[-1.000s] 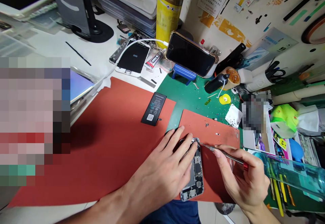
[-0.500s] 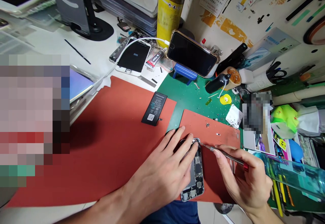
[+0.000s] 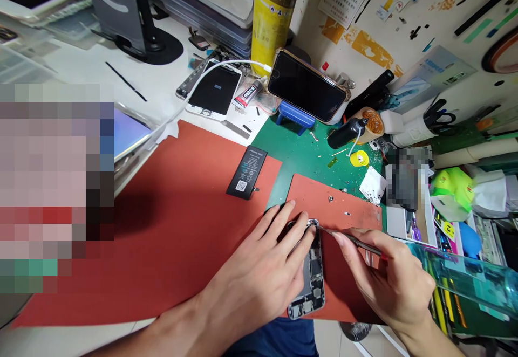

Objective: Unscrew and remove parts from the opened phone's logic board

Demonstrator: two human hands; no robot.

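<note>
Right hand [image 3: 390, 273], pinching tool [image 3: 366, 246], has shifted grip slightly; tip still just beside left hand [image 3: 263, 270], which lies spread over phone [image 3: 317, 279]. Same spot likely being worked.

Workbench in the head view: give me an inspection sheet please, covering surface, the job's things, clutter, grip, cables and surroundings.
Surface: left red mat, right red mat and green mat; battery on the left red mat.
Job's things: opened phone, inner parts showing, on the right red mat; slim tool at its top end.
Clutter: yellow cap and small scraps on the green mat; glue tube behind.
Grip: left hand spread over the opened phone; right hand holds the slim tool.
Cables: white cable curving to the propped phone.
Surroundings: stained wall, yellow can; blurred patches hide some areas.
</note>
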